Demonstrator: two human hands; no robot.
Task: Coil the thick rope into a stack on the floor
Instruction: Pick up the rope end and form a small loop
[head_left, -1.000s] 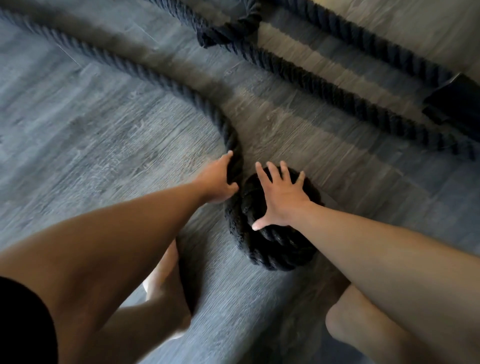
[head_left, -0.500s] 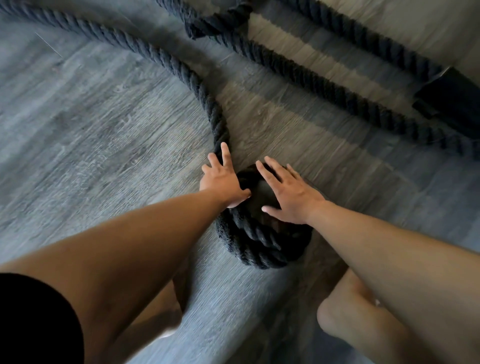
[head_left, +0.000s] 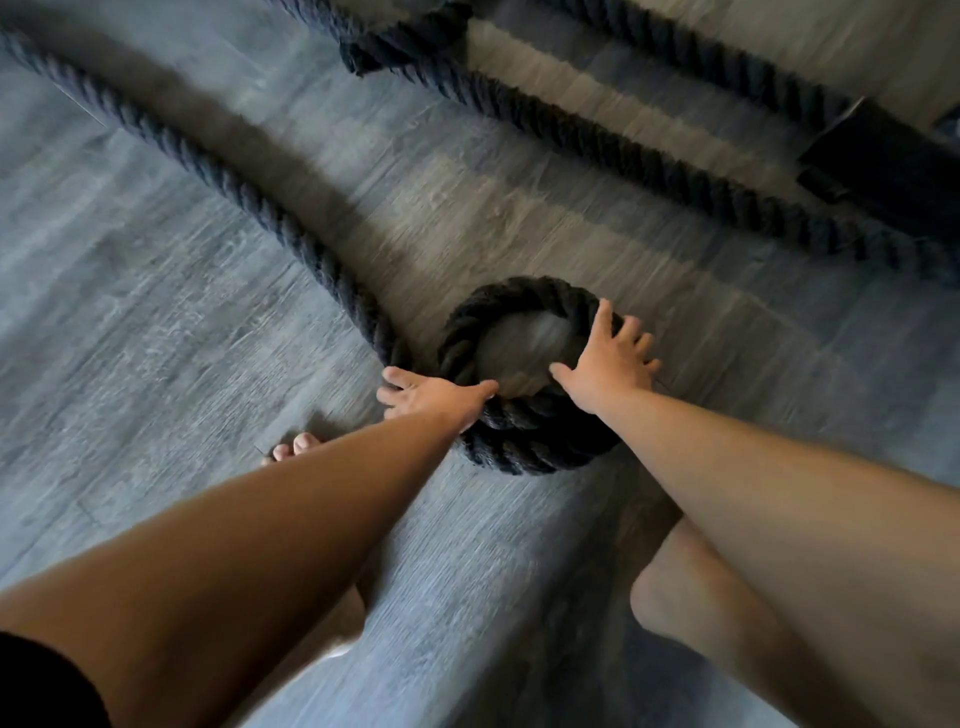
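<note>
The thick dark twisted rope is partly wound into a small round coil of stacked turns on the grey wood-grain floor, just ahead of my bare knee. My right hand lies flat on the coil's right side, fingers straight and spread, gripping nothing. My left hand rests across the coil's near-left side, thumb on the top turn, fingers spread toward the place where the loose run meets the coil; it presses rather than clasps. That loose run curves across the floor to the far left. More dark rope lengths lie across the far floor, near a black block. My bare toes show beside my left forearm.
</note>
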